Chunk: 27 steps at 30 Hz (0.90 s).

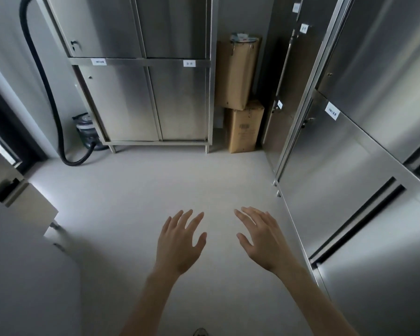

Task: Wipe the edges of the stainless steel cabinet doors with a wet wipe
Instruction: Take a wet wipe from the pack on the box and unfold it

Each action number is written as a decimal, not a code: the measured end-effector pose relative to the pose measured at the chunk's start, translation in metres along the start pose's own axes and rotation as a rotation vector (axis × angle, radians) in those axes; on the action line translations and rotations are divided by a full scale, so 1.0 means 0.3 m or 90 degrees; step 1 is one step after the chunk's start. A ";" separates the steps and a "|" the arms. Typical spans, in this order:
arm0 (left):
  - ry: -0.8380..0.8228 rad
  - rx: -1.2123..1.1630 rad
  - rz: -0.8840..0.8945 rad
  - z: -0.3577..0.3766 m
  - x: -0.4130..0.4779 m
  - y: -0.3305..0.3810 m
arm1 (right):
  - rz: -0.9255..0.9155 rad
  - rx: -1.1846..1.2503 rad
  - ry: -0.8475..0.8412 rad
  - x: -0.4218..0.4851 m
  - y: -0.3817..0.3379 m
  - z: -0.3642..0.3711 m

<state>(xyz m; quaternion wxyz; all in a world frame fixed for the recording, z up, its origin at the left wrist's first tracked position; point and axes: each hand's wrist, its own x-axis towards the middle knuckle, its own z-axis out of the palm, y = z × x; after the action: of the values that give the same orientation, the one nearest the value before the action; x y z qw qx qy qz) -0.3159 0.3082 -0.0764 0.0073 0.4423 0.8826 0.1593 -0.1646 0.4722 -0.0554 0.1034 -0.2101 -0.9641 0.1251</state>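
Two hands: left hand (pixel 180 241), right hand (pixel 260 238), fingers held wide, nothing gripped.
Two boxes (pixel 235 73): stacked, far.

L hand (pixel 180 241), R hand (pixel 262 241), forearms (pixel 146 301) bare; dark shoe toe (pixel 200 332) btm edge.
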 end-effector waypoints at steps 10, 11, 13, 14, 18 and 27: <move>0.015 0.008 0.073 -0.035 0.429 -0.112 | 0.028 -0.005 0.076 0.386 0.046 -0.025; 0.009 0.009 0.075 -0.024 0.449 -0.122 | 0.032 -0.005 0.069 0.408 0.058 -0.013; 0.001 0.014 0.075 0.001 0.493 -0.135 | 0.040 -0.004 0.059 0.454 0.088 0.011; -0.001 0.017 0.073 0.015 0.518 -0.140 | 0.043 -0.002 0.055 0.478 0.105 0.024; -0.013 0.018 0.066 0.068 0.639 -0.136 | 0.038 0.003 0.047 0.583 0.186 0.069; 0.009 0.022 0.055 0.127 1.090 -0.009 | 0.009 0.006 0.035 0.964 0.509 0.010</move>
<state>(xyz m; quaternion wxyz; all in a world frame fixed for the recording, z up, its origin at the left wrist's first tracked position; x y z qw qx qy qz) -0.5112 0.5732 -0.0714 -0.0135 0.4793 0.8652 0.1471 -0.3651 0.7307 -0.0592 0.1301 -0.2199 -0.9587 0.1248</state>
